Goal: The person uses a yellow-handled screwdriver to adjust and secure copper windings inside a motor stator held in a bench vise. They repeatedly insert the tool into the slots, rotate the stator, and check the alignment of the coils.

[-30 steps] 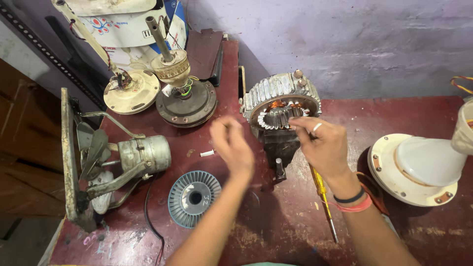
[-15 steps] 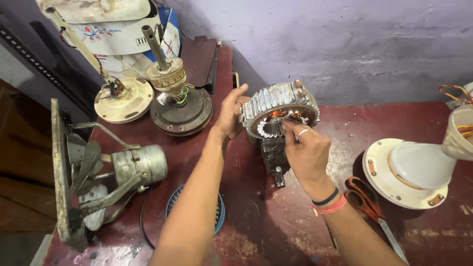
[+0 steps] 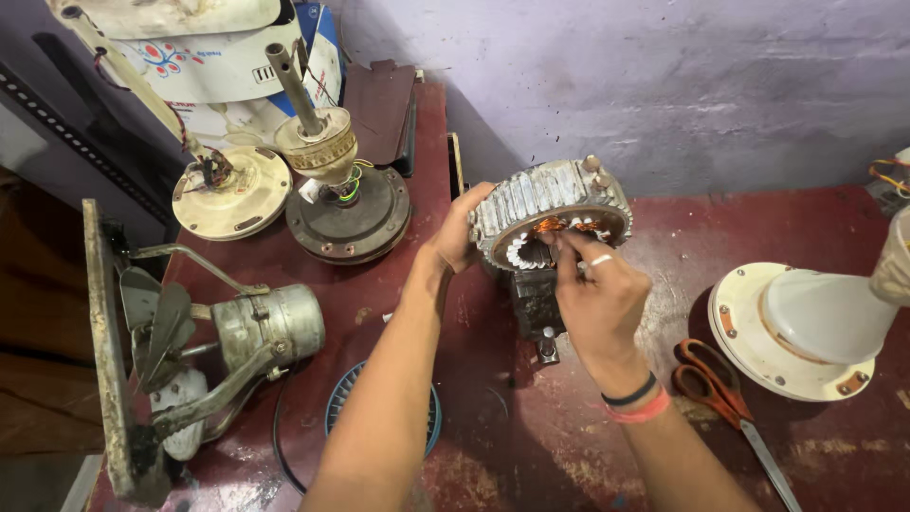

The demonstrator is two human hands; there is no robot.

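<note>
A ribbed metal motor stator (image 3: 555, 204) with copper windings stands tilted on a dark block on the red-brown table (image 3: 758, 218). My left hand (image 3: 458, 232) grips its left outer rim. My right hand (image 3: 599, 294), with a ring and two wristbands, has its fingers inside the stator's opening, touching the windings. What the fingertips pinch there is hidden.
A dark motor with an upright shaft (image 3: 346, 213) and a cream round cover (image 3: 230, 194) sit at the back left. A grey exhaust fan on a frame (image 3: 204, 341) lies left. A blue ribbed disc (image 3: 343, 403) is under my left arm. Orange-handled scissors (image 3: 716, 389) and a white fan base (image 3: 806, 327) lie right.
Both hands moved from above the table onto the stator. The left hand now holds its rim and the right hand's fingers went inside. The camera moved closer.
</note>
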